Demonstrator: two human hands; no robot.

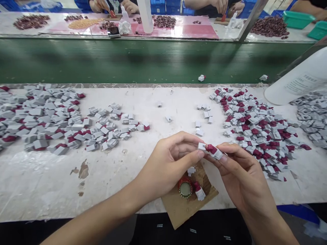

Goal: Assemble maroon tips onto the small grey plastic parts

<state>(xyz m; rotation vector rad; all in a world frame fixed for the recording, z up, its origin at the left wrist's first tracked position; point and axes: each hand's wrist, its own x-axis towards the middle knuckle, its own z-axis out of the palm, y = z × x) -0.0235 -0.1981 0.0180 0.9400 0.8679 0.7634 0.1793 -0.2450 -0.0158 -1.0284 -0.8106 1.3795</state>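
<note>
My left hand (173, 161) pinches a small light-grey plastic block (201, 146) between thumb and fingers. In my right hand (240, 170) is a grey and dark-red plastic part (214, 151), gripped by thumb and forefinger. The two pieces meet or nearly meet between my hands; I cannot tell whether they are joined. Below them lies a piece of brown cardboard (178, 212). On it rest an upturned bottle cap (185, 189), another grey and dark-red part (200, 193) and a small grey piece (191, 170).
Heaps of grey and dark-red parts lie at left (51, 119) and right (258, 126). A white bottle (298, 80) leans in at right, beside plain grey pieces (313, 117). Beyond runs a green conveyor belt (127, 61); co-workers' hands (221, 6) handle small parts across it.
</note>
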